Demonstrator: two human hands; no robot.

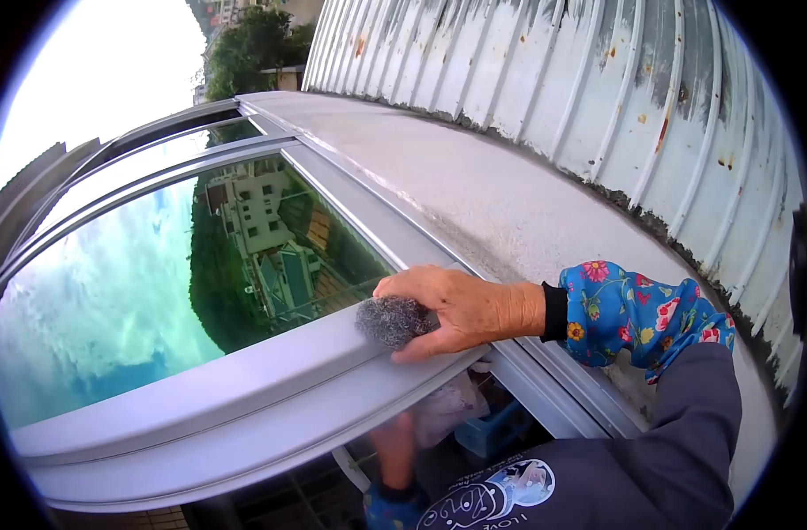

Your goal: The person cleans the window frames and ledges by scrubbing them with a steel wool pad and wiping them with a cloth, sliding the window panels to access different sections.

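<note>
My right hand (452, 311) is closed around a dark grey steel wool scrubber (393, 321), thumb on one side and fingers on the other. It presses the scrubber against the pale metal frame (218, 375) of a sliding window, near the corner of the glass pane (112, 291). A floral sleeve cover with a black cuff is on that arm. Below the frame, my left hand (394, 442) shows only around its wrist, above another floral sleeve; the frame's edge hides the fingers.
Metal window tracks (553, 389) run along a concrete ledge (474, 194). Beyond it stands a ribbed, rust-spotted metal wall (598, 97). A blue plastic container (492, 430) and a pale cloth or bag (452, 408) show under the frame. Buildings and sky reflect in the glass.
</note>
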